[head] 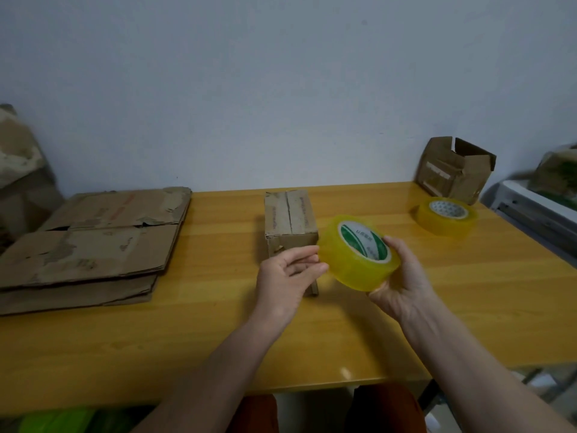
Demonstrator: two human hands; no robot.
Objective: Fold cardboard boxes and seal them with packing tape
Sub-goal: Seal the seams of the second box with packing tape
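Observation:
A small folded cardboard box [290, 218] stands on the yellow wooden table [218, 323], its top flaps closed along a middle seam. In front of it my right hand [402, 282] holds a roll of yellowish clear packing tape [359, 254] with a green-and-white core label, lifted off the table. My left hand [287, 273] is at the roll's left edge, its fingertips touching the tape; whether they pinch the tape end is unclear.
A stack of flattened worn cardboard boxes [93, 242] lies at the left of the table. A second tape roll [446, 218] sits at the right, behind it an open box [456, 170] at the far corner. A white appliance [537, 210] stands off the right edge.

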